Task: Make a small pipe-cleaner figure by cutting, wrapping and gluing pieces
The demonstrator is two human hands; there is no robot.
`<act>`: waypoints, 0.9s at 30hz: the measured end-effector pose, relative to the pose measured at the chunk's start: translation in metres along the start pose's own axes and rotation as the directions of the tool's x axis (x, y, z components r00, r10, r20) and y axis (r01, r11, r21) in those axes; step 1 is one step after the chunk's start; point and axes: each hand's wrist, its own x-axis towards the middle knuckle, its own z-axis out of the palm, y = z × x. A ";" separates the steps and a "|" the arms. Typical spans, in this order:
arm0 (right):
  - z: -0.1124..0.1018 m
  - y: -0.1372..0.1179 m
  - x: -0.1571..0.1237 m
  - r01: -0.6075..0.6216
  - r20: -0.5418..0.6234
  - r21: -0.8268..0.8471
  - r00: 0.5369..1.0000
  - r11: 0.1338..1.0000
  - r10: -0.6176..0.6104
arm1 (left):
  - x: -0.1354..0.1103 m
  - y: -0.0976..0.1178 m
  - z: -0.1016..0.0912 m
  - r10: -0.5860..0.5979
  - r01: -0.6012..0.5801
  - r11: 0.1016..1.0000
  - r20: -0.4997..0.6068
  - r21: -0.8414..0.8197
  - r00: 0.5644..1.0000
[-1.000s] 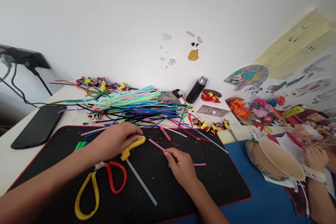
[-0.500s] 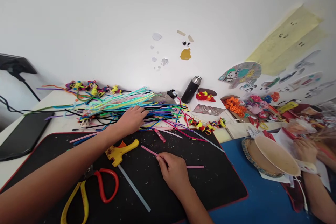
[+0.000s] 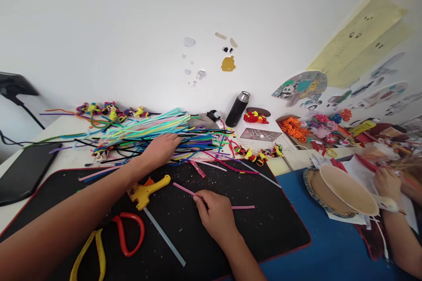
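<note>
My left hand [image 3: 161, 148] reaches over a loose pile of many-coloured pipe cleaners [image 3: 148, 128]. Its fingers are bent together among the blue and black stems, and the tips are partly hidden. Lower down, my right hand [image 3: 216, 213] is closed around a pink pipe cleaner [image 3: 243, 207], whose two ends stick out on either side above the black mat [image 3: 263, 228]. Between my hands lies a yellow glue gun [image 3: 150, 192] with a long translucent glue stick [image 3: 165, 236] in it. Scissors [image 3: 130, 235] with one red and one yellow handle rest beneath my left forearm.
A black phone [image 3: 28, 173] lies at the left. Small pipe-cleaner figures [image 3: 112, 110] sit along the wall, near a black thermos [image 3: 238, 109]. At the right, another person's hand [image 3: 388, 184] is beside a tan bowl [image 3: 349, 191]. A pink cutter-like tool [image 3: 198, 169] lies near the pile.
The view has shifted slightly. My left hand is still at the pipe-cleaner pile, and my right hand still grips the pink pipe cleaner.
</note>
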 end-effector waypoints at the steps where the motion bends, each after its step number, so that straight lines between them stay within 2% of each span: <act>1: 0.000 0.000 0.000 -0.001 0.003 0.004 1.000 1.000 0.001 | 0.001 -0.002 -0.002 -0.008 0.008 1.000 -0.005 0.006 1.000; 6: 0.000 0.001 0.000 0.002 -0.001 0.012 1.000 1.000 -0.002 | 0.002 -0.014 -0.011 -0.019 0.019 1.000 -0.007 0.014 1.000; 9: 0.000 0.001 0.000 0.002 0.007 0.017 1.000 1.000 -0.002 | 0.007 -0.013 -0.015 -0.021 0.021 1.000 -0.027 -0.002 0.999; 13: 0.001 0.001 0.000 -0.006 0.017 0.009 1.000 1.000 0.006 | 0.028 0.000 -0.015 -0.007 0.004 0.999 -0.070 -0.033 0.998; 19: 0.001 0.001 0.000 -0.003 0.017 -0.005 1.000 1.000 0.003 | 0.064 0.029 -0.001 0.078 -0.080 0.995 -0.030 -0.063 0.996; 27: 0.001 0.002 0.000 -0.002 0.014 0.025 1.000 1.000 0.002 | 0.076 0.035 0.009 0.066 -0.066 0.998 0.026 -0.019 0.997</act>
